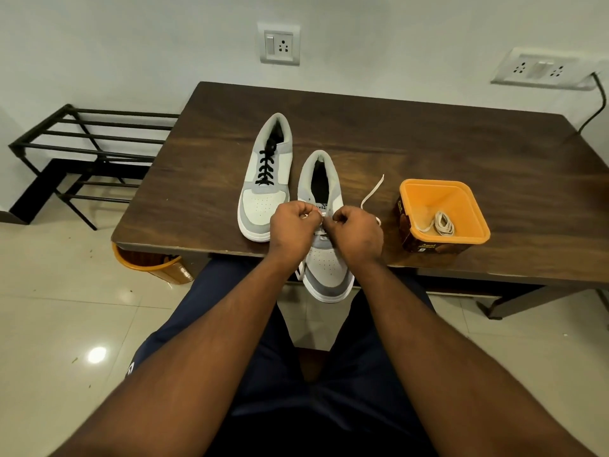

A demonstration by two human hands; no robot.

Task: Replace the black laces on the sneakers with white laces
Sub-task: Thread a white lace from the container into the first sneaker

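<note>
place: home room | cues: shoe rack (82, 150), wooden table (428, 143), wall sockets (279, 44), tiled floor (66, 308)

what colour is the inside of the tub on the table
Orange, seen in the head view: the tub.

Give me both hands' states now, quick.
Left hand: fingers curled, pinching the white lace at the near sneaker.
Right hand: fingers curled, pinching the same lace at the eyelets.
</note>
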